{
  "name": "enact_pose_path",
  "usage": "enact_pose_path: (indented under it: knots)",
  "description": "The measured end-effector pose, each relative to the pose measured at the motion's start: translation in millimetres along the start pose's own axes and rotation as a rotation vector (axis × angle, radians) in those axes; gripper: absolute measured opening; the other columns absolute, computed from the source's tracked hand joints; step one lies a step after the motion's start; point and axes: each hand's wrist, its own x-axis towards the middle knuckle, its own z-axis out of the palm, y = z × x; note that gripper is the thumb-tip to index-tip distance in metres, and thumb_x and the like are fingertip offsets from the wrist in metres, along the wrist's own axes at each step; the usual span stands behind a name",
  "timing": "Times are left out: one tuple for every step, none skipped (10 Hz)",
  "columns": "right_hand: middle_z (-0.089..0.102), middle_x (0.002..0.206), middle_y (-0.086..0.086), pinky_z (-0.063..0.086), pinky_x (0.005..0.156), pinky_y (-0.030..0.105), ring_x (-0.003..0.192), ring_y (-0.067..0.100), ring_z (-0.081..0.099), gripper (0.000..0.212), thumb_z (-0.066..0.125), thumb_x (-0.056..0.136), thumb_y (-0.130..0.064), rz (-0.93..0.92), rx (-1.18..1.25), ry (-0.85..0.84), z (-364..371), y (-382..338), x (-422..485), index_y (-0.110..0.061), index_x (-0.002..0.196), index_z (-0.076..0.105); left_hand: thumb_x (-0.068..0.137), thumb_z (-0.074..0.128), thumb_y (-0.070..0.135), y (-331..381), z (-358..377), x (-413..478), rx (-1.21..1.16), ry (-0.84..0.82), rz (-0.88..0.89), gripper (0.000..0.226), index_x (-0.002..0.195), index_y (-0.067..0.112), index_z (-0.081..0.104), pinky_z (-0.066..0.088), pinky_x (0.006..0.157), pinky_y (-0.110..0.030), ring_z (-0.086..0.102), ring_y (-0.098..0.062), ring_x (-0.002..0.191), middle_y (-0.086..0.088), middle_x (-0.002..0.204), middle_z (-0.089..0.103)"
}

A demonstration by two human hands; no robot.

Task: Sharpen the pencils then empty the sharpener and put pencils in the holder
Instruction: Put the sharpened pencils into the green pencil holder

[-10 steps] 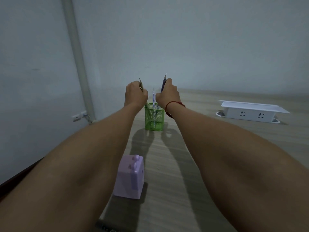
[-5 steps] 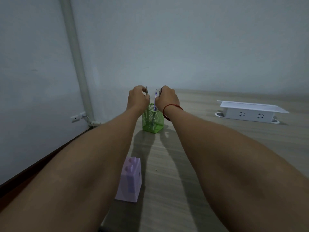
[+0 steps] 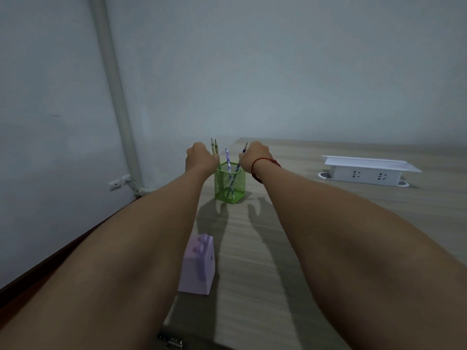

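A green mesh holder (image 3: pixel 230 188) stands on the wooden table (image 3: pixel 265 274), and several pencils lean inside it. Two greenish pencils (image 3: pixel 213 148) rest at its left rim, a purple patterned one (image 3: pixel 227 157) in the middle and a blue one (image 3: pixel 244 148) at the right. My left hand (image 3: pixel 201 157) hovers at the holder's left rim, fingers loosely curled beside the greenish pencils. My right hand (image 3: pixel 255 156), with a red wrist string, hovers at the right rim next to the blue pencil. A lilac sharpener (image 3: pixel 198 267) stands nearer to me, partly behind my left forearm.
A white power strip box (image 3: pixel 366 170) sits on the table at the right. The table's left edge runs along a grey wall with a vertical pipe (image 3: pixel 113 84) and a small wall socket (image 3: pixel 118 182). A metal latch (image 3: pixel 171 342) shows at the near edge.
Both hands lowered their pencils into the green holder, then drew slightly apart. The pencils now lean in the holder with their tips showing above my hands.
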Motion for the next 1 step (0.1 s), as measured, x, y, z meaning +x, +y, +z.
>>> enact_pose_path:
  knots:
    - [0.061, 0.123, 0.018, 0.046, 0.079, 0.033, 0.102, 0.033, 0.061, 0.024, 0.051, 0.095, -0.014, 0.006, -0.028, 0.007, -28.5, -2.4, -16.5, -0.001, 0.113, 0.06, 0.091, 0.057, 0.025, 9.8, -11.0, -13.0, -0.002, -0.05, 0.012, 0.035, 0.113, -0.002, 0.054, 0.046, 0.085, -0.037, 0.056, -0.035, 0.111, -0.02, 0.123, 0.055]
